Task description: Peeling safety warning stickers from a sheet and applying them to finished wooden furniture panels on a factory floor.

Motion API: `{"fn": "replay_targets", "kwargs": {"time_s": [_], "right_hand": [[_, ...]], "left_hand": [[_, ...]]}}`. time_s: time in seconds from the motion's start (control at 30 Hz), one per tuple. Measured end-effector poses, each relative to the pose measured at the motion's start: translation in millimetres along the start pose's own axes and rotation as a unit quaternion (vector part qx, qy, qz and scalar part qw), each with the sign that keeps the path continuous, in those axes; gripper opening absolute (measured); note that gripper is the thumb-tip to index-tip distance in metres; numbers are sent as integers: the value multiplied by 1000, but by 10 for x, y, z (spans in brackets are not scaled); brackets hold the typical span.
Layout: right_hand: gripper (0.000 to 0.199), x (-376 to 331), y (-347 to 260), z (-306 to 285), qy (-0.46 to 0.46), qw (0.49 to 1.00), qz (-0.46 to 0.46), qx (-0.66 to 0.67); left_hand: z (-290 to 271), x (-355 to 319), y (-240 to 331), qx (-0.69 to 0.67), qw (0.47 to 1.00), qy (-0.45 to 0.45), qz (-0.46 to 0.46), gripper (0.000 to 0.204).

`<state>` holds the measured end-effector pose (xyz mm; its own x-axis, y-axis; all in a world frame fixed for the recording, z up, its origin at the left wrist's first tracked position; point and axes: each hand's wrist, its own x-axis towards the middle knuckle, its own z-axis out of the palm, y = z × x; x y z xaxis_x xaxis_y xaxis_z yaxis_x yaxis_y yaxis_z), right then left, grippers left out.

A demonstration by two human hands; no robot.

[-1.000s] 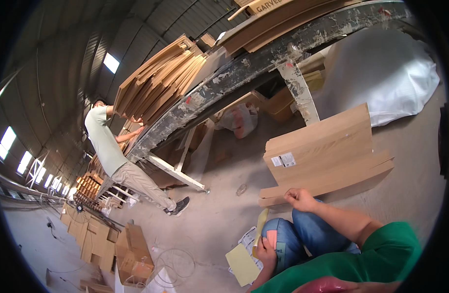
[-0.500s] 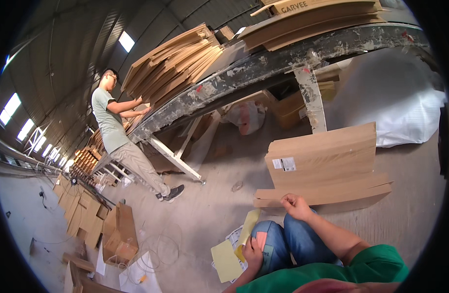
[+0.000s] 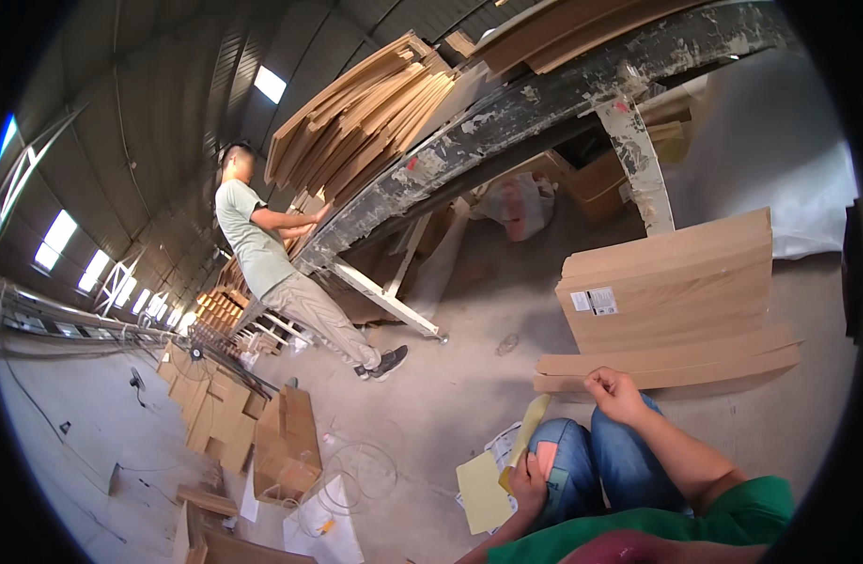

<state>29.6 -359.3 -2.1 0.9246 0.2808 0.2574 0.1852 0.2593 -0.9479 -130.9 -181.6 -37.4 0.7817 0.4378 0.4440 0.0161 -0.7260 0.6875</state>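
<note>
My left hand (image 3: 528,481), beside my left knee, is closed round yellow paper sheets (image 3: 527,430). One curls upward; another yellow sheet (image 3: 485,493) lies flat next to the hand, over white printed papers (image 3: 500,449). My right hand (image 3: 618,395) is above my right knee with thumb and fingertips pinched together. Whatever the pinch holds, if anything, is too small to make out. Just beyond it lies a flattened cardboard carton (image 3: 671,301) with a flap (image 3: 676,362) along its near side. A white printed label (image 3: 594,301) is on the carton's left part.
A worn dark bench (image 3: 469,141) on pale legs crosses the far side, bearing cardboard stacks (image 3: 356,117). A co-worker (image 3: 262,249) stands at its left end. Clear plastic wrap (image 3: 779,150) is at right. An open carton (image 3: 288,437) and looped strap (image 3: 361,475) lie on the floor at left.
The whole view has swung, so everything appears further right. My hands keep nearly the same pose beside the carton. The co-worker's arms have shifted slightly at the bench.
</note>
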Motion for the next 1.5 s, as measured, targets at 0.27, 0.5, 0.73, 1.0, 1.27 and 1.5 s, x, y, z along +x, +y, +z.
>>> {"fn": "replay_targets", "kwargs": {"time_s": [0.27,0.5,0.73,1.0,1.27,1.5], "right_hand": [[16,-7,37,-3,-1,1000,7,-23],[15,6,-33,21,-21,1000,2,-17],[14,8,-19,45,-21,998,11,-61],[23,215,-45,152,-87,978,85,-171],[24,615,-987,838,-126,955,-191,-186],[43,904,-1379,1328,-124,815,-472,-311]], "left_hand": [[1,-32,-14,26,999,1,-40,37],[-18,-11,6,23,999,38,-12,32],[-255,74,-179,38,991,110,-66,26],[-1535,1013,-172,-94,979,122,-133,25],[-1999,1831,678,-192,979,33,-60,26],[-1872,1870,999,-196,980,-9,-27,26]]}}
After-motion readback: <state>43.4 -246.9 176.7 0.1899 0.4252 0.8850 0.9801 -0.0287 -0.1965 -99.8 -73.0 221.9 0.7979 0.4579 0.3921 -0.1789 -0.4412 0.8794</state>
